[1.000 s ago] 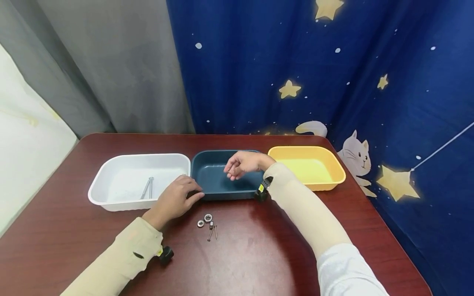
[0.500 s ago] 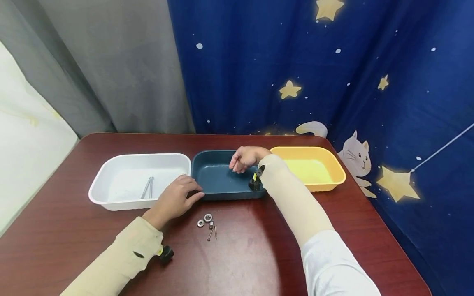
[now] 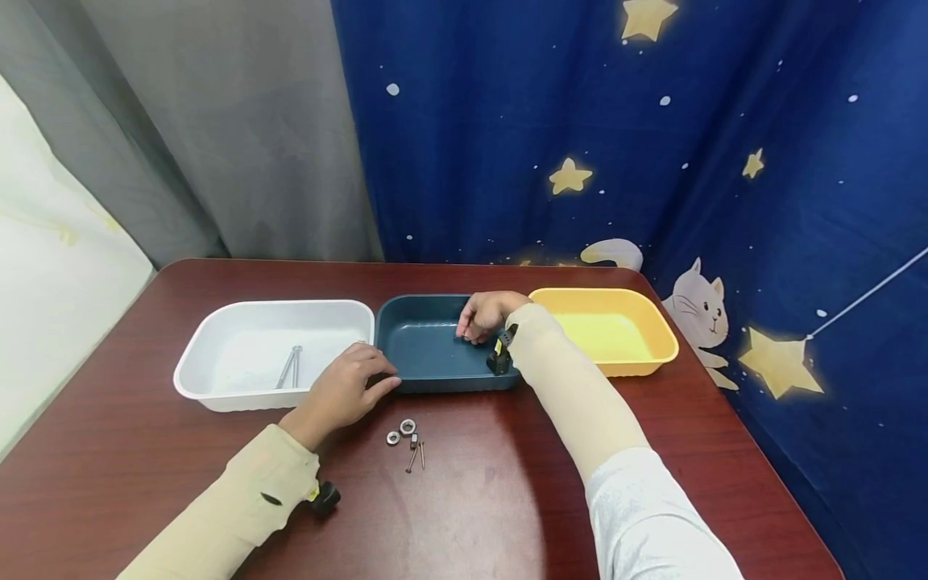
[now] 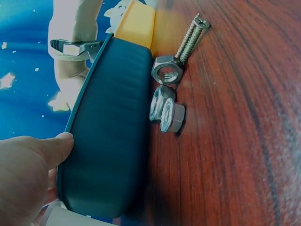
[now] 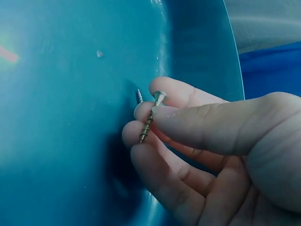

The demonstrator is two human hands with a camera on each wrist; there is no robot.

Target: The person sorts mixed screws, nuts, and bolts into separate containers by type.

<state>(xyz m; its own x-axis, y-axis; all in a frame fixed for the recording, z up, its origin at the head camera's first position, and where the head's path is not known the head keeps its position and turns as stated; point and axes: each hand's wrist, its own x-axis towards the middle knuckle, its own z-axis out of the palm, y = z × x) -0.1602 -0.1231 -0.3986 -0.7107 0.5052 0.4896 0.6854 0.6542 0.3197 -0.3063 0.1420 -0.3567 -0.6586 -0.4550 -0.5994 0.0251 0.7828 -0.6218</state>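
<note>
My right hand [image 3: 487,314] is inside the dark blue tray [image 3: 449,385], low over its floor. Its thumb and fingers pinch a small screw [image 5: 147,126], as the right wrist view shows. The pointed tip of a second screw [image 5: 139,96] shows just behind the fingertips, the rest of it hidden. My left hand [image 3: 348,388] grips the near left corner of the same tray, thumb [image 4: 59,147] on the outer wall and fingers behind the rim. On the table before the tray lie several nuts [image 4: 176,117] and two screws [image 4: 195,37].
A white tray [image 3: 275,401] holding two long bolts [image 3: 290,368] stands against the blue tray's left side. To the right is a yellow tray [image 3: 616,367]. All stand on the dark red table [image 3: 507,499], with curtains [image 3: 471,121] behind its far edge.
My right hand has moved slightly right and deeper into the blue tray, the wrist camera coming over the near rim. My left hand and the loose hardware stay where they were.
</note>
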